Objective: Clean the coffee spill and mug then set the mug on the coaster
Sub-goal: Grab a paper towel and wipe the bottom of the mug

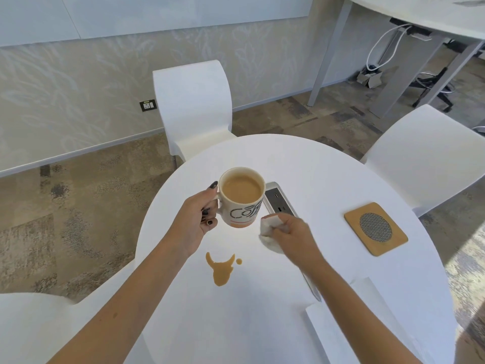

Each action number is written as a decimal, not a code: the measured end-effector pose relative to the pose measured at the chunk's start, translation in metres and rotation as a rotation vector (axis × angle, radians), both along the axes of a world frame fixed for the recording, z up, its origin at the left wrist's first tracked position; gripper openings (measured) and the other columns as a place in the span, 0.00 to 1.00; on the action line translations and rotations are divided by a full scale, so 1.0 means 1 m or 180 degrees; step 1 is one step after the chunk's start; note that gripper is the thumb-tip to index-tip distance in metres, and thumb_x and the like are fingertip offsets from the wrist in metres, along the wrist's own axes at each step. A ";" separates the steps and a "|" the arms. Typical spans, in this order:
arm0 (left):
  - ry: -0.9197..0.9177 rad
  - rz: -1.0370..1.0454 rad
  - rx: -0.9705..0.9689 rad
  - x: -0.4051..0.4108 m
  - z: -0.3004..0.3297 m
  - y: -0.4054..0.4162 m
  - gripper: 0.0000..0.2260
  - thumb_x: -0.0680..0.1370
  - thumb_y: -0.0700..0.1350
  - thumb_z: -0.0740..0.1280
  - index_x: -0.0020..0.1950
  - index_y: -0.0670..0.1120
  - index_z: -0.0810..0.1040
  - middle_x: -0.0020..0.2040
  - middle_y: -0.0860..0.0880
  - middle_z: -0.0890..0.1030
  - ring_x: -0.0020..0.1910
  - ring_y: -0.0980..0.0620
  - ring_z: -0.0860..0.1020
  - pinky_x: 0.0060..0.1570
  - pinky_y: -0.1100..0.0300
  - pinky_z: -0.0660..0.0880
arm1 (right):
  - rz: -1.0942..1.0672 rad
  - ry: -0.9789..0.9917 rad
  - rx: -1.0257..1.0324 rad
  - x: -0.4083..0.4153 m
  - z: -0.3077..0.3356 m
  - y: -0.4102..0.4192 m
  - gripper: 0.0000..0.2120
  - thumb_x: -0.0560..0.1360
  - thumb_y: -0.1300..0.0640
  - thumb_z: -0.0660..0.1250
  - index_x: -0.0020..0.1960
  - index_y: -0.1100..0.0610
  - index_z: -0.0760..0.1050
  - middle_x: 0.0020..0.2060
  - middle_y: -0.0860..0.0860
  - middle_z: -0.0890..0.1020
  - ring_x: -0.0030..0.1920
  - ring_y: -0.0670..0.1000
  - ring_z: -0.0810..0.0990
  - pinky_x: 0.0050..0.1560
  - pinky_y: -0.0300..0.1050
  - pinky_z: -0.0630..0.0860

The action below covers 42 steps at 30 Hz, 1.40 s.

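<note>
My left hand (pixel 195 220) grips the handle of a white mug (pixel 242 206) with dark lettering, full of light brown coffee, and holds it above the round white table (pixel 301 164). Just right of the mug, my right hand (pixel 291 232) is closed on a crumpled white tissue (pixel 267 231), which nearly touches the mug's lower side. A brown coffee spill (pixel 221 270) lies on the table below the mug, with a small drop beside it. The square wooden coaster (pixel 375 228) with a round mesh centre rests to the right.
A silver power socket strip (pixel 279 199) is set into the table behind the mug. White paper napkins (pixel 341 319) lie at the near right. White chairs stand at the far side (pixel 193 106), the right (pixel 425 158) and the near left (pixel 34 324).
</note>
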State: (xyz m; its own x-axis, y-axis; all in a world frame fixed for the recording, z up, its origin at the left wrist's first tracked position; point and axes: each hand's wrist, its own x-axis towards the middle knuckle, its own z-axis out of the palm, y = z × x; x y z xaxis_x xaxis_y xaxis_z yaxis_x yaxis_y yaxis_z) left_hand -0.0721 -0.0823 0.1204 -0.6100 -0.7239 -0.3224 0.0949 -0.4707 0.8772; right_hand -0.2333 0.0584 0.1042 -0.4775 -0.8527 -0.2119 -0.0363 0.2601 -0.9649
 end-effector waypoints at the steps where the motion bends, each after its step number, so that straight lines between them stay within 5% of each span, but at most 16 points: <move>1: 0.0020 0.0018 0.0071 -0.002 -0.005 -0.002 0.17 0.79 0.47 0.62 0.37 0.48 0.56 0.28 0.53 0.57 0.28 0.54 0.55 0.29 0.62 0.58 | -0.0047 0.0273 0.0009 -0.007 0.002 -0.005 0.16 0.68 0.75 0.55 0.32 0.57 0.73 0.30 0.46 0.76 0.28 0.46 0.73 0.30 0.31 0.70; 3: 0.0062 0.0058 0.0223 -0.006 -0.014 -0.005 0.14 0.79 0.46 0.62 0.36 0.50 0.62 0.27 0.54 0.57 0.29 0.53 0.55 0.30 0.62 0.57 | -0.0112 0.0967 0.0043 -0.020 0.006 -0.015 0.17 0.69 0.76 0.55 0.38 0.58 0.77 0.36 0.51 0.78 0.31 0.44 0.74 0.33 0.25 0.69; 5: 0.0063 0.0103 0.0314 -0.011 -0.023 -0.010 0.12 0.79 0.45 0.61 0.35 0.50 0.68 0.26 0.54 0.58 0.28 0.53 0.55 0.31 0.61 0.57 | -0.0035 0.1801 0.0116 -0.033 0.005 -0.025 0.22 0.69 0.77 0.56 0.55 0.61 0.79 0.41 0.53 0.78 0.39 0.41 0.75 0.40 0.21 0.68; 8: -0.0025 0.0174 0.0356 -0.020 -0.034 -0.018 0.14 0.79 0.43 0.60 0.33 0.50 0.74 0.24 0.55 0.59 0.27 0.54 0.57 0.31 0.61 0.59 | 0.0336 0.2585 0.0314 -0.048 -0.005 -0.039 0.30 0.69 0.76 0.57 0.66 0.54 0.74 0.45 0.52 0.79 0.47 0.57 0.75 0.52 0.42 0.73; 10: -0.0083 0.0235 0.0415 -0.026 -0.042 -0.024 0.15 0.79 0.42 0.60 0.33 0.49 0.75 0.24 0.54 0.60 0.26 0.55 0.59 0.31 0.62 0.60 | 0.0483 0.2640 0.0325 -0.052 -0.012 -0.047 0.32 0.68 0.76 0.56 0.67 0.52 0.73 0.43 0.49 0.76 0.46 0.59 0.75 0.53 0.51 0.74; 15: -0.0240 0.0323 0.0491 -0.035 -0.067 -0.039 0.15 0.78 0.42 0.60 0.31 0.48 0.73 0.23 0.53 0.60 0.25 0.55 0.60 0.32 0.61 0.59 | 0.0738 0.2527 0.0181 -0.050 -0.030 -0.060 0.32 0.69 0.76 0.57 0.67 0.52 0.72 0.49 0.55 0.80 0.50 0.59 0.77 0.54 0.56 0.75; 30: -0.0736 0.0476 0.0878 -0.042 -0.145 -0.062 0.10 0.75 0.41 0.62 0.33 0.45 0.75 0.31 0.48 0.61 0.26 0.55 0.61 0.30 0.62 0.61 | 0.1101 0.2709 0.1129 -0.053 -0.089 -0.083 0.33 0.74 0.70 0.55 0.70 0.40 0.64 0.53 0.47 0.77 0.52 0.54 0.67 0.48 0.49 0.77; 42: -0.0701 0.0493 0.1072 -0.046 -0.155 -0.066 0.10 0.75 0.40 0.62 0.34 0.45 0.75 0.24 0.51 0.66 0.27 0.54 0.62 0.32 0.61 0.62 | 0.1149 0.2646 0.1254 -0.055 -0.099 -0.092 0.33 0.73 0.70 0.55 0.70 0.41 0.65 0.52 0.49 0.78 0.49 0.52 0.65 0.49 0.48 0.76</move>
State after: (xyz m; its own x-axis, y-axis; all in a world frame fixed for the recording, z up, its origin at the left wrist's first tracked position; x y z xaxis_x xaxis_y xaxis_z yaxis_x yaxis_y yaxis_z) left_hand -0.1184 -0.1481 -0.0346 -0.3925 -0.6336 -0.6667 0.0147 -0.7291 0.6843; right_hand -0.2878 -0.0333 0.0049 -0.3280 -0.9170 -0.2269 -0.8038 0.3971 -0.4431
